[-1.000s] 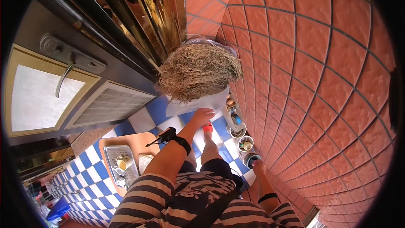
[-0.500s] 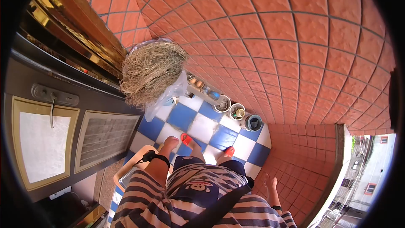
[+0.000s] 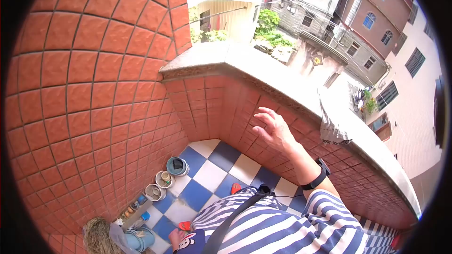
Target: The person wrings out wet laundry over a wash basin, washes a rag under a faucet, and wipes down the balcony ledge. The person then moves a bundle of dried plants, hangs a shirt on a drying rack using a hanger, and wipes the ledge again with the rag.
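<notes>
My right hand is raised and stretched out in front of the red-tiled parapet wall, below its pale ledge. Its fingers are spread and hold nothing. Draped over the ledge, to the right of this hand, hangs a grey cloth with a dark patterned edge. My left hand is low beside my body, near a dark blue patch with a cartoon rabbit. Its fingers are too small and partly hidden to make out.
Three round pots or buckets stand along the tiled wall. Beyond them are small items, a light blue bucket and a bundle of dry straw. Blue and white tiles cover the floor. Buildings rise beyond the ledge.
My view has swung right from the door and straw toward the parapet. My right hand has come up from my side and reaches forward. The left hand stays low.
</notes>
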### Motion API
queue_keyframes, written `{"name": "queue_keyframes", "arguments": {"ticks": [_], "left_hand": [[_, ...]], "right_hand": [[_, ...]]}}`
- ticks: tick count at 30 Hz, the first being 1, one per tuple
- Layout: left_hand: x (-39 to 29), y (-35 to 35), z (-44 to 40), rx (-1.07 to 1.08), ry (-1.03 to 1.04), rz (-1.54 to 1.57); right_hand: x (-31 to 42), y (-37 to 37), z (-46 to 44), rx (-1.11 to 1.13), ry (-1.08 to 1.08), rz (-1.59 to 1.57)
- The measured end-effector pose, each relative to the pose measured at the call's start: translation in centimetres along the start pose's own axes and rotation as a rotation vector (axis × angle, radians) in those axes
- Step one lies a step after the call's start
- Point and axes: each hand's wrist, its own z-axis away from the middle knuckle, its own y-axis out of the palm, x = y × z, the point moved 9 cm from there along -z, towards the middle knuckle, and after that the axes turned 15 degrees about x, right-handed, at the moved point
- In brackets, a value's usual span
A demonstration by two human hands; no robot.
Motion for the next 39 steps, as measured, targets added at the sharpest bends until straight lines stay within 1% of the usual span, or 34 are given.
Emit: {"name": "queue_keyframes", "arguments": {"ticks": [1,2,4,6,7,9,10,11,13,17,18,19,21,22,24,25,26,27,28,30,32,34,35,36,37,39], "left_hand": [[0.4,2.2,-1.2,-0.012,-0.03,-0.117],[0.1,4.3,-1.5,-0.024,-0.064,-0.217],[-4.9,11.9,-0.7,0.061,0.0,-0.387],[-9.1,18.7,0.9,0.047,0.1,-0.424],[-10.6,21.2,0.3,0.103,0.122,-0.482],[-13.0,25.0,-0.4,0.159,0.132,-0.599],[-13.8,26.6,-0.4,0.169,0.118,-0.659],[-14.5,27.1,-0.6,0.153,0.118,-0.655],[-15.7,29.4,-1.7,0.188,0.089,-0.818],[-15.4,30.9,-3.9,0.2,0.035,-0.851],[-14.7,30.8,-4.6,0.206,-0.024,-0.803],[-14.4,31.0,-5.2,0.243,-0.068,-0.839],[-14.5,31.2,-6.3,0.273,-0.181,-0.953],[-15.5,31.4,-6.9,0.282,-0.191,-0.963],[-17.8,31.6,-8.8,0.275,-0.215,-0.966],[-18.9,32.2,-9.2,0.28,-0.226,-0.968],[-21.1,32.7,-9.9,0.218,-0.128,-0.907],[-23.1,33.1,-10.3,0.155,-0.031,-0.844],[-23.9,33.2,-10.8,0.156,-0.042,-0.845],[-25.8,34.2,-11.6,0.208,0.016,-0.643],[-26.5,34.9,-11.4,0.21,-0.018,-0.695],[-26.8,35.3,-11.5,0.185,-0.058,-0.777],[-27.1,35.4,-11.7,0.194,-0.058,-0.801],[-27.0,35.6,-12.0,0.203,-0.106,-0.874],[-26.7,35.7,-12.2,0.207,-0.155,-0.938],[-27.4,36.6,-12.8,0.215,-0.174,-1.002]], "right_hand": [[-1.4,-4.5,1.7,-0.112,0.004,0.135],[-3.8,-8.2,3.2,-0.192,0.07,0.152],[-10.4,-13.9,6.5,-0.246,0.236,0.327],[-17.8,-18.0,9.6,-0.263,0.374,0.432],[-21.1,-19.3,10.7,-0.263,0.402,0.482],[-28.1,-19.7,12.9,-0.249,0.547,0.48],[-33.1,-18.6,14.3,-0.219,0.682,0.481],[-35.9,-16.8,15.2,-0.102,0.869,0.392],[-35.6,-16.0,14.6,0.004,1.066,0.267],[-36.0,-15.3,14.4,0.007,1.14,0.359],[-35.3,-15.4,13.2,-0.065,1.025,0.577],[-34.2,-15.4,11.7,-0.135,0.894,0.796],[-33.5,-14.1,8.0,-0.114,0.804,0.749],[-33.2,-13.4,5.9,-0.087,0.779,0.555],[-31.2,-12.0,0.8,-0.121,0.794,0.539],[-30.3,-11.2,-2.2,-0.127,0.762,0.551],[-29.2,-10.2,-5.3,-0.148,0.716,0.594],[-28.6,-9.0,-8.3,-0.114,0.72,0.564],[-27.6,-7.9,-11.5,-0.102,0.72,0.537],[-25.1,-5.8,-17.9,-0.128,0.649,0.528],[-22.6,-3.3,-24.1,-0.188,0.551,0.524],[-20.2,-0.3,-29.9,-0.144,0.511,0.419],[-18.6,1.0,-32.2,-0.191,0.443,0.426],[-17.5,1.6,-33.2,-0.237,0.367,0.435],[-17.5,1.1,-32.9,-0.242,0.374,0.434],[-16.9,0.8,-32.3,-0.14,0.353,0.348]]}}
